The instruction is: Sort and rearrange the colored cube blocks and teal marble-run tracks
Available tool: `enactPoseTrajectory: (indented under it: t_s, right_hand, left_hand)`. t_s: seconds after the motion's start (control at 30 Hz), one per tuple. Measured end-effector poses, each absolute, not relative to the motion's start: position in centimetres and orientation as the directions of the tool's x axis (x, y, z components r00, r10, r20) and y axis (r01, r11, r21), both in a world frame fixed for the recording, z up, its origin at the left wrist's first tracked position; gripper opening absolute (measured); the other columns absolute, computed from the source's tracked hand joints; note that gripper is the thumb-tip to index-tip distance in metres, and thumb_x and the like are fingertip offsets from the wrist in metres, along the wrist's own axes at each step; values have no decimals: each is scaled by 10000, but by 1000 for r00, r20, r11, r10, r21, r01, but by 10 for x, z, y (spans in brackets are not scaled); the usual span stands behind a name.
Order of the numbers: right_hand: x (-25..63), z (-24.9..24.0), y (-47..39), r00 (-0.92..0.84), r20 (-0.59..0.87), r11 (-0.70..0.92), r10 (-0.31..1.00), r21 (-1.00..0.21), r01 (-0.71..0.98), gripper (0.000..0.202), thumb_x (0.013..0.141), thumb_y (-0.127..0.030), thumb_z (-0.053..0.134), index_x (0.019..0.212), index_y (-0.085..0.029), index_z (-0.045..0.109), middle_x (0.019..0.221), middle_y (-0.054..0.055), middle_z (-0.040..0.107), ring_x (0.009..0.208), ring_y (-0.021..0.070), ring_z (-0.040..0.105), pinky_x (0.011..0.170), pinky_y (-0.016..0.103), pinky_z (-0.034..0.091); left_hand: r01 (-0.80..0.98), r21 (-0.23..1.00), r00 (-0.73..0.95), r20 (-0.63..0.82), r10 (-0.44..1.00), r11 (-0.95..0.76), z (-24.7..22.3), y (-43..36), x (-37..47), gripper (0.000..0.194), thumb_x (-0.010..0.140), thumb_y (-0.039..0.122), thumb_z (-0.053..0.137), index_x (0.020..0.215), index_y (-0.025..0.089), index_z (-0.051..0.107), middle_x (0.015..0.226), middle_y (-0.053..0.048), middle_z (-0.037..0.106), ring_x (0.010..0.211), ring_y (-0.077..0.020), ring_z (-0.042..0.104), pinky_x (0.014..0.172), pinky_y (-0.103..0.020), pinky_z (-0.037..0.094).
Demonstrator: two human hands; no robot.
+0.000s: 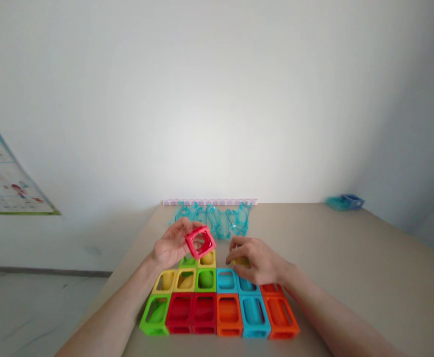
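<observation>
My left hand [172,243] is closed on the edge of a red hollow cube [200,242], tilted so its round opening faces me. The cube is raised just above the back of a group of coloured hollow cubes. My right hand [256,259] curls its fingers over a yellow piece [240,261] behind the blue cubes [226,280]; most of that piece is hidden. Nearest me in the group stand a green cube [155,315], red cubes [180,312] and orange cubes [229,313]. Yellow cubes [165,281] with shapes inside sit on the left.
Crumpled clear turquoise plastic [220,221] lies behind the hands, before a pale purple patterned strip [209,202] along the wall. A small blue container [352,201] stands at the table's far right. The table's [351,258] left edge drops to the floor.
</observation>
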State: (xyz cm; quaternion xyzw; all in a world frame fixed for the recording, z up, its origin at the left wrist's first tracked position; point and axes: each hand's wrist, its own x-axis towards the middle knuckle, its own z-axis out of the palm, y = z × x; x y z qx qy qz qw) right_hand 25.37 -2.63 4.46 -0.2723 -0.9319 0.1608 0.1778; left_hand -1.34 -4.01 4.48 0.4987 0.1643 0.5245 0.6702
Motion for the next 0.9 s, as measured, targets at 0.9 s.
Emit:
enactPoseTrajectory:
  t_s: [0.9]
  right_hand:
    - [178, 90, -97, -917, 185, 931, 353, -165, 326, 235, 841, -400, 584, 764, -185, 642, 717, 21, 634, 602, 140, 537, 519, 272, 286]
  left_hand:
    - [-520, 793, 784, 297, 545, 317, 35, -27, -55, 221, 666, 319, 669, 682, 210, 478, 769, -96, 618, 603, -248, 635, 573, -463, 562]
